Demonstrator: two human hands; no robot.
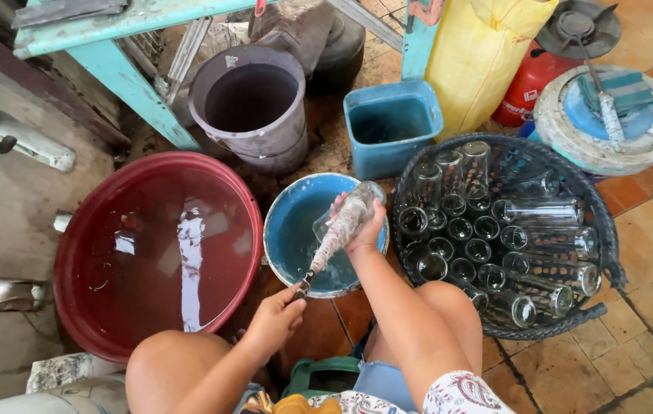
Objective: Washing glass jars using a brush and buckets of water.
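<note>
1. The right hand (361, 230) has its fingers wrapped round a clear glass (351, 213), holding it tilted over the blue bowl (290, 230), mouth toward the lower left.
2. The left hand (277, 318) has its fingers closed on the handle of a bottle brush (334, 238); the soapy brush head runs up into the glass.
3. The blue bowl sits on the floor between the red basin (96, 307) and the dark basket (606, 253), and holds a little water.
4. The red basin, to the left, is filled with water that reflects the light.
5. The basket, to the right, is packed with clear glasses (541, 241): some stand mouth up, others lie on their sides along its right half.
6. Behind the bowl stand a grey bucket (254, 134) and a blue square tub (392, 153).
7. A yellow sack (472, 61) leans behind the tub, with a red gas cylinder (529, 96) just beside it.
8. The person's bare knees frame the bottom of the view.
</note>
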